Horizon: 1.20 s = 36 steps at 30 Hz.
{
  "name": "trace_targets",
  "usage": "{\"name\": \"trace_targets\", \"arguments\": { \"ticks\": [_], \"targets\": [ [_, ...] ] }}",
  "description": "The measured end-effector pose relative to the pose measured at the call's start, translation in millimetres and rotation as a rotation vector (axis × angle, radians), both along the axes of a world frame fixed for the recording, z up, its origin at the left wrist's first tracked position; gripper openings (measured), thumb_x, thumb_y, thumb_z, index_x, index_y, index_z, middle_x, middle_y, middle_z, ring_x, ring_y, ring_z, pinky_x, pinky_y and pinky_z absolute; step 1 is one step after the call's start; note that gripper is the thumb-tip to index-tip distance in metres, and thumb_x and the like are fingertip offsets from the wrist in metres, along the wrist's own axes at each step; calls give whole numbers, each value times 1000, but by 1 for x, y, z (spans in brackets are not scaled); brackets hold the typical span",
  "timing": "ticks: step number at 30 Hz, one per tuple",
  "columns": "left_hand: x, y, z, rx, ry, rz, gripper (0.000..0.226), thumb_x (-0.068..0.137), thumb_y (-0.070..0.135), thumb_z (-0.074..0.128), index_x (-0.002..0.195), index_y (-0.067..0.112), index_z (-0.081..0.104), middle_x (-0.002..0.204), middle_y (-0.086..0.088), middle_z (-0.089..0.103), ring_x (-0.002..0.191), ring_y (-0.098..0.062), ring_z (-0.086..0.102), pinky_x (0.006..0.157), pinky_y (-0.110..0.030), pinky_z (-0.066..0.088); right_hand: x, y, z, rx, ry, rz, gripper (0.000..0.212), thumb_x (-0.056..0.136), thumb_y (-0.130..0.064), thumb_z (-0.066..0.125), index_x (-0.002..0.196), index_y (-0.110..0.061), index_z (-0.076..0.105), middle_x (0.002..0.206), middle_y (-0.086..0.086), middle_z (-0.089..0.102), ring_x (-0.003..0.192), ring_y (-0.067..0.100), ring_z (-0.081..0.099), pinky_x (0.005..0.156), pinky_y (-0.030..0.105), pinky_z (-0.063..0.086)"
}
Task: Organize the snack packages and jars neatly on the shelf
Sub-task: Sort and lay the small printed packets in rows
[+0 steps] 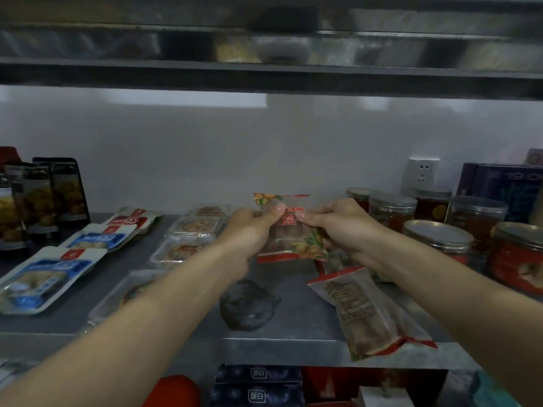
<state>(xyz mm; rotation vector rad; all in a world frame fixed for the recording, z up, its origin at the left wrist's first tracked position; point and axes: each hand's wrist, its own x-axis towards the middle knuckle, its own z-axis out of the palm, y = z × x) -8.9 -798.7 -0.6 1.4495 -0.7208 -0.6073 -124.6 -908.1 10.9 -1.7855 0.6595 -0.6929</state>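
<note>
Both hands hold one clear snack packet (289,230) with red print and orange-fruit corners, lifted above the middle of the grey shelf (293,306). My left hand (249,230) grips its left side and my right hand (340,227) pinches its right side near the top. A similar long packet (367,312) lies below the right hand and overhangs the shelf's front edge. Blue-and-white packets (50,274) lie at the left. Clear-wrapped round snacks (191,230) lie in a column left of centre. Jars with silver lids (437,236) stand at the right.
Dark stand-up pouches (44,201) stand at the far left back. A dark blue box (508,189) and a wall socket (421,173) are behind the jars. A dark crumpled wrapper (246,304) lies mid-shelf. Another shelf (264,74) runs overhead; boxes (258,383) sit below.
</note>
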Motion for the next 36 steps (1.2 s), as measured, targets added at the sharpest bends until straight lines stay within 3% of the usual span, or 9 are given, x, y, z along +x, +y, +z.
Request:
{"name": "trace_targets", "arguments": {
  "ticks": [3,6,10,16,21,25,30,33,36],
  "targets": [
    [10,4,8,100,-153,28,21,87,16,69,102,12,53,103,-11,70,89,-26,69,82,-38,58,12,-2,-1,-27,74,-51,33,84,-27,75,92,3,66,79,21,72,56,20,61,56,25,49],
    [16,7,4,233,-302,32,62,85,7,70,139,16,41,124,-12,59,109,-30,61,97,-41,50,27,-5,-7,-101,177,-57,24,84,-26,75,78,-6,63,78,16,71,65,23,63,64,32,51],
    [16,10,-1,320,-357,-7,52,88,0,64,136,13,48,105,-4,61,102,-26,63,89,-32,53,42,-7,-16,-174,358,-38,30,83,-29,75,100,-9,61,88,9,71,80,20,68,79,37,58],
    [17,8,-7,380,-288,-98,50,89,-4,59,136,9,48,75,0,58,61,-11,55,48,-20,49,43,-9,-20,-254,478,-52,41,82,-34,75,111,-9,62,108,7,67,100,25,63,90,39,53],
    [26,3,-6,413,-383,-36,50,89,2,62,136,11,49,101,-10,67,70,-14,57,48,-13,44,44,-7,-21,-248,484,-48,31,85,-34,73,99,-8,64,82,5,69,70,16,64,66,27,53],
    [37,-3,-6,448,-439,-13,49,89,2,63,136,9,50,120,-18,63,96,-24,61,69,-21,51,50,-8,-25,-232,456,-38,31,86,-31,72,102,-7,62,77,6,72,64,16,66,72,33,59],
    [41,-8,-8,448,-476,-19,48,90,1,61,137,7,49,123,-20,61,103,-27,61,64,-22,47,52,-10,-24,-247,452,-48,26,88,-30,70,97,-5,65,66,4,65,55,13,59,63,28,55],
    [43,-9,-10,454,-471,-21,47,91,0,59,137,6,49,124,-20,61,103,-28,61,53,-15,44,52,-12,-24,-265,450,-51,27,89,-32,69,92,-6,67,63,4,64,60,14,60,78,34,57],
    [46,-9,-7,455,-502,-25,46,91,3,60,136,10,51,117,-13,64,107,-26,61,74,-20,49,52,-15,-22,-288,488,-29,33,89,-36,68,95,-4,67,58,4,64,61,16,61,86,38,54]
  ]
}}
